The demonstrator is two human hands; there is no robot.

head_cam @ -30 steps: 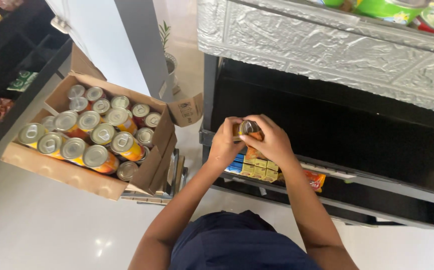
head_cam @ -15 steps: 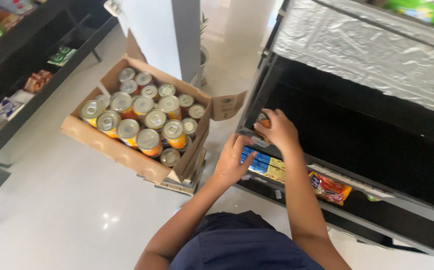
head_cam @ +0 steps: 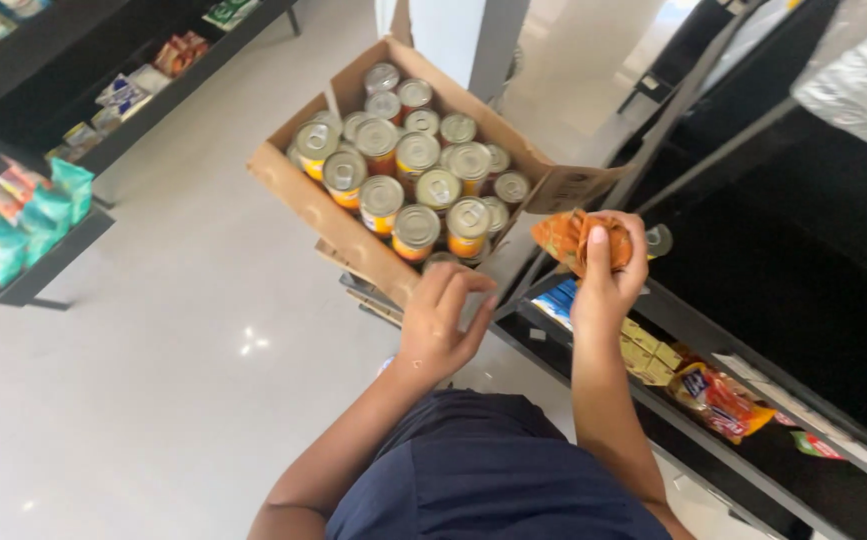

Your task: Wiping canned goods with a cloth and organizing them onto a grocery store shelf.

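My right hand [head_cam: 608, 275] grips an orange-labelled can [head_cam: 561, 236], held on its side at the front edge of the black shelf [head_cam: 803, 300]. My left hand [head_cam: 441, 322] holds nothing, its fingers apart. It hovers just below the near corner of an open cardboard box [head_cam: 303, 200]. The box is packed with several upright cans [head_cam: 418, 155] that have silver pull-tab lids and orange and yellow labels. The nearest can [head_cam: 440, 262] sits right above my left fingertips.
The lower black shelf on the right holds small yellow boxes [head_cam: 648, 355] and orange snack packets [head_cam: 723, 400]. Dark shelves on the left carry teal packets [head_cam: 38, 220] and other packaged goods [head_cam: 133, 95]. A white pillar [head_cam: 453, 35] stands behind the box. The floor is glossy white.
My left hand let go of the can and moved left toward the box. My right hand keeps the can by the shelf. The view swung left and down.
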